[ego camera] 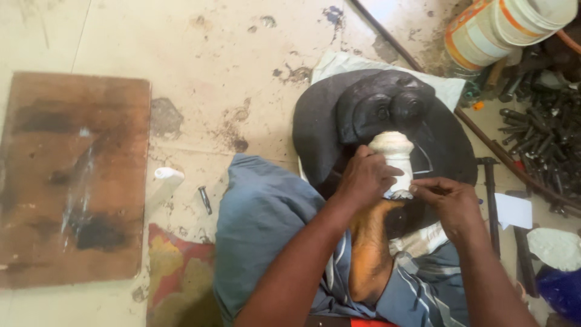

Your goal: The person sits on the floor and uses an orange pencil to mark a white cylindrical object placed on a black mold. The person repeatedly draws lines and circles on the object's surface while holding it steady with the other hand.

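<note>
White plaster-like turned piece [396,158] stands upright over the lap, gripped around its middle by the left hand [365,179]; the right hand [446,203] pinches at its lower edge. Behind it lies a black moulded form [387,109]. A wooden board [72,175] lies well apart, left.

Floor-level workshop: stained concrete floor [200,66], pile of dark metal tools [541,136], paint bucket [502,27], worn wood board [72,175].
</note>
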